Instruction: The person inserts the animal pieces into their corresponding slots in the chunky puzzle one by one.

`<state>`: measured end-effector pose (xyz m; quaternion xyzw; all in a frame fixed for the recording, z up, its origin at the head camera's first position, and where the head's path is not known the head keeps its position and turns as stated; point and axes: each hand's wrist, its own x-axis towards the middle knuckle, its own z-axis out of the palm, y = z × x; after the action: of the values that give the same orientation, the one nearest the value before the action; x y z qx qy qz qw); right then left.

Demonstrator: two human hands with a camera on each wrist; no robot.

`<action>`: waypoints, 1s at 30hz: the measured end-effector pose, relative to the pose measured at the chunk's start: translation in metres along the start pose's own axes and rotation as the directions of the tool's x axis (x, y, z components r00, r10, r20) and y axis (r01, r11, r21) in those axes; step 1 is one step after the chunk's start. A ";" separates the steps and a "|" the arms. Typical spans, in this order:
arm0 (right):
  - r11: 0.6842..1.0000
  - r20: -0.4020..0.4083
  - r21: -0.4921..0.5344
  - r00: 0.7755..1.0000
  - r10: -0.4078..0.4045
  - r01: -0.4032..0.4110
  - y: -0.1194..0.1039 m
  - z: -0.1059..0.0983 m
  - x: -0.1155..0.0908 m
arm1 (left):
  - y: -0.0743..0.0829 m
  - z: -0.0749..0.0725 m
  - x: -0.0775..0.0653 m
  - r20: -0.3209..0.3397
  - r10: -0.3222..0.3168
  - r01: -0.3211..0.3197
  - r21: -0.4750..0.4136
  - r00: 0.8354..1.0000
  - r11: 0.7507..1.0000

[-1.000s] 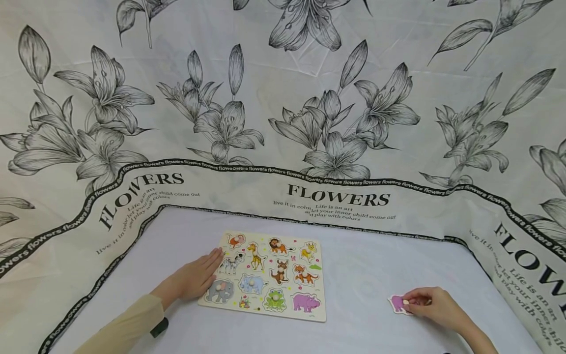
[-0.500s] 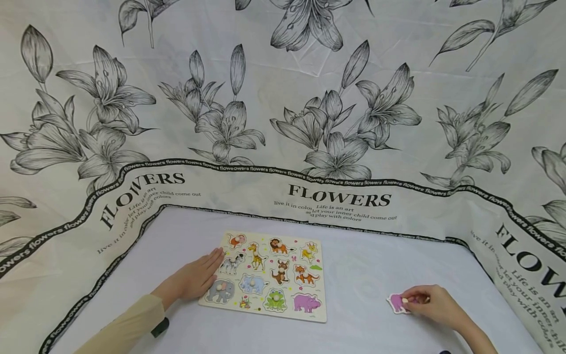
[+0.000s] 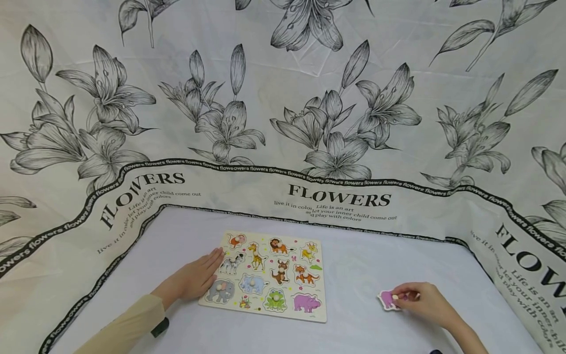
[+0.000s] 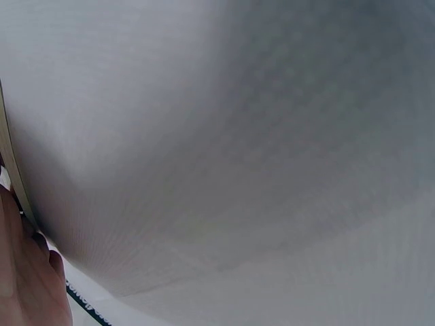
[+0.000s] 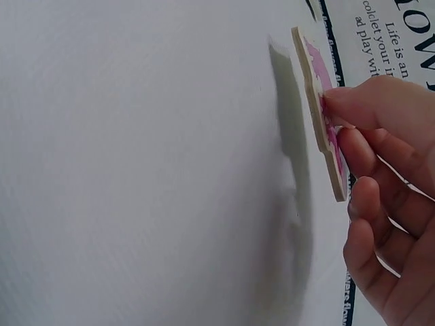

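Between thumb and fingers my right hand point(image 3: 420, 301) pinches a purple hippo puzzle piece point(image 3: 386, 300). The right wrist view shows this wooden piece point(image 5: 316, 112) tilted on edge, held just above the white surface with its shadow beside it. My left hand point(image 3: 196, 275) lies with straight fingers along the left edge of a wooden animal puzzle board point(image 3: 289, 290). Several animals show on the board, among them an elephant, a frog and a lion. A purple hippo shape point(image 3: 306, 303) shows at its lower right. The left wrist view catches only part of the left hand point(image 4: 30, 278) beside the board's edge.
A white cloth-covered table point(image 3: 353, 265) lies under everything. Behind it and at both sides hangs a white curtain point(image 3: 247, 191) with black flower drawings and lettering, its dark-striped border meeting the table.
My right hand has moved a little to the left with the hippo piece, towards the board. The left hand and the board have stayed in place.
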<state>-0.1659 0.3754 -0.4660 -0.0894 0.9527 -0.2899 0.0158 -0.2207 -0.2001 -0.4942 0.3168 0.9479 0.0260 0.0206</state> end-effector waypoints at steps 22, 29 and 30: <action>0.999 -0.028 0.035 1.000 -0.007 0.008 -0.045 0.025 0.018 | 0.001 -0.001 0.000 0.017 -0.008 0.007 0.013 1.000 1.000; 0.997 -0.011 0.063 0.998 -0.054 0.055 -0.059 0.036 0.024 | 0.001 -0.001 0.000 0.012 -0.007 0.007 0.012 1.000 1.000; 0.996 -0.009 0.064 0.998 -0.055 0.055 -0.060 0.039 0.025 | 0.001 -0.002 0.000 0.014 -0.009 0.009 0.010 1.000 1.000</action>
<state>-0.1777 0.3003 -0.4640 -0.1141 0.9402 -0.3209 0.0074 -0.2200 -0.1996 -0.4924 0.3129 0.9492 0.0190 0.0260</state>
